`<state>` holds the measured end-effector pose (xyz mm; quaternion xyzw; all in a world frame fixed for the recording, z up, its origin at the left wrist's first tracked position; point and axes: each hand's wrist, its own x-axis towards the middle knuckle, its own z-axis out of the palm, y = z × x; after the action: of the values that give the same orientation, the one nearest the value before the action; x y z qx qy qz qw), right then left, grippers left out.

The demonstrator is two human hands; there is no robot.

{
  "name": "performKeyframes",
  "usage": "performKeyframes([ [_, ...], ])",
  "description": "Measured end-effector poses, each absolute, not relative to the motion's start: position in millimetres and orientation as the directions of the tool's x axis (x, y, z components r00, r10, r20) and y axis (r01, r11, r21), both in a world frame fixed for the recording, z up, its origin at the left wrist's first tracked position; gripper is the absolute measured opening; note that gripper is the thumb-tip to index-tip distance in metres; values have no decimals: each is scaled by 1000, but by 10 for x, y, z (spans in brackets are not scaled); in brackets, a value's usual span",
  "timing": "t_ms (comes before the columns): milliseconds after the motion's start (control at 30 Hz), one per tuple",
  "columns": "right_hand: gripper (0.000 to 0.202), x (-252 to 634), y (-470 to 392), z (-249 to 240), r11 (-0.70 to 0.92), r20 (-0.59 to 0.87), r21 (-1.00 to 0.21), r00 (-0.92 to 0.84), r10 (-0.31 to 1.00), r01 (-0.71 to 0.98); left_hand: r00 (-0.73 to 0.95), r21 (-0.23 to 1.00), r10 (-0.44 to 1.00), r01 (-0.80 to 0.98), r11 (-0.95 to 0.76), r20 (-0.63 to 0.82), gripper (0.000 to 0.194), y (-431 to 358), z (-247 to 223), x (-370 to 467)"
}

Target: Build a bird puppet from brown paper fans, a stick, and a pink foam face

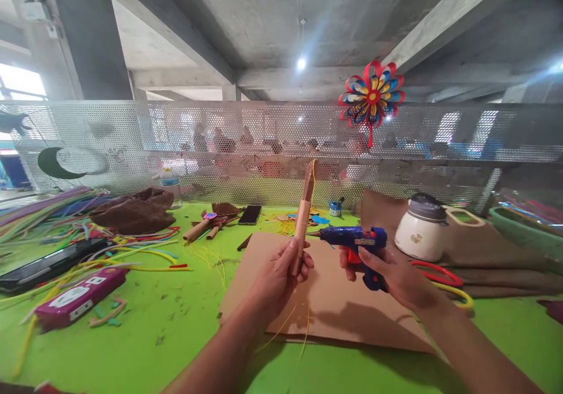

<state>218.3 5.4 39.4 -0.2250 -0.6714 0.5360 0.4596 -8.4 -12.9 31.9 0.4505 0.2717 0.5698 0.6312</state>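
My left hand (285, 265) is closed round the lower end of a rolled brown paper tube (302, 221), held nearly upright. Folded brown paper sticks out of the tube's top, and a thin yellow strand (314, 174) runs along it. In my right hand (387, 271) is a blue hot glue gun (356, 237), its nozzle pointing left at the tube; I cannot tell whether the tip touches it. My fingers wrap the handle around the red trigger. Below both hands lies a brown cardboard sheet (347, 318), with loose yellow strands hanging over it.
Brown paper pieces (211, 221), a black phone (250, 214) and a small blue jar (335, 208) lie farther back. At left are pipe cleaners (162, 259), a purple box (81, 297) and brown cloth (136, 211). A white jug (420, 230) stands right. A perforated screen (246, 142) closes the back.
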Motion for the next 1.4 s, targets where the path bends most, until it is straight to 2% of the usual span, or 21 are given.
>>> performKeyframes([
  [367, 21, 2165, 38, 365, 379, 385, -919, -450, 806, -109, 251, 882, 950, -469, -48, 185, 42, -144, 300, -56],
  [800, 23, 2128, 44, 343, 392, 385, -917, -427, 818, -76, 198, 896, 960, -433, -94, 196, 38, -182, 334, -15],
  [1100, 20, 2109, 41, 336, 327, 379, -925, -419, 825, -193, 100, 913, 968, -365, -179, 230, 38, -225, 362, 35],
  [1400, 21, 2111, 57, 306, 276, 347, -935, -417, 840, -222, 72, 925, 957, -287, -249, 280, 38, -259, 402, 44],
])
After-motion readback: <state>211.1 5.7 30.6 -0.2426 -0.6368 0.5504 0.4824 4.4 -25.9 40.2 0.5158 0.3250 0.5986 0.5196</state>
